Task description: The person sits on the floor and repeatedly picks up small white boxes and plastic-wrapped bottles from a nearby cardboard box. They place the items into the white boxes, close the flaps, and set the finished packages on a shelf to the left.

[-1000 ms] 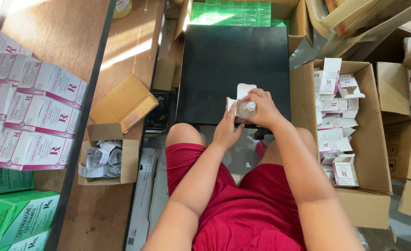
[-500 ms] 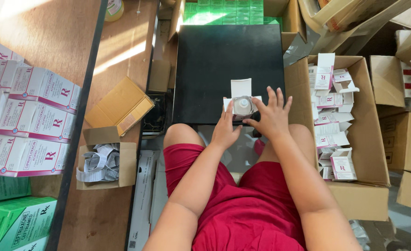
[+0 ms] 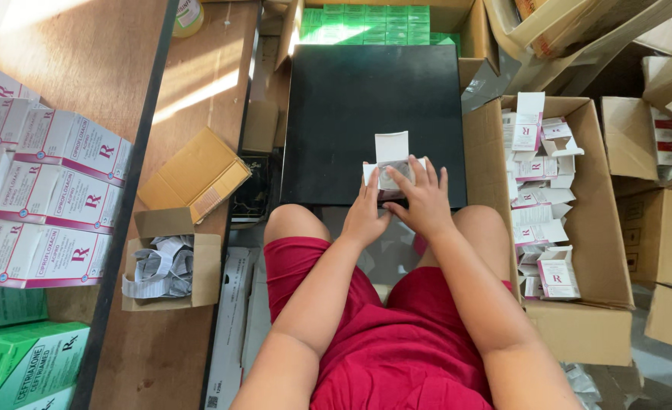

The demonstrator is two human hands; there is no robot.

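- The small white carton (image 3: 391,168) stands upright at the near edge of the black tabletop (image 3: 351,106), just above the person's knees; its top flap sticks up and the side flaps are spread, so it is not yet closed
- A small bottle (image 3: 395,173) with a pale cap sits inside the carton's open mouth, mostly hidden by fingers; judged from this, the filling step looks done and the flap-tucking is what is left on this carton
- The left hand (image 3: 366,215) is cupped against the carton's left side, fingers closed on it and steadying it
- The right hand (image 3: 425,201) lies over the carton's top and right side, fingers fanned and pressing on the opening; whether it pinches a flap or the bottle cap I cannot tell
- The big cardboard box (image 3: 602,228) to the right holds many more white-and-pink cartons (image 3: 537,190), several with flaps open; much of the batch appears unfinished
- A smaller open box (image 3: 207,258) on the left holds folded paper leaflets (image 3: 161,267); no leaflet shows in the held carton
- Stacked pink-and-white packs (image 3: 55,190) and green packs (image 3: 28,357) sit on the shelf at far left
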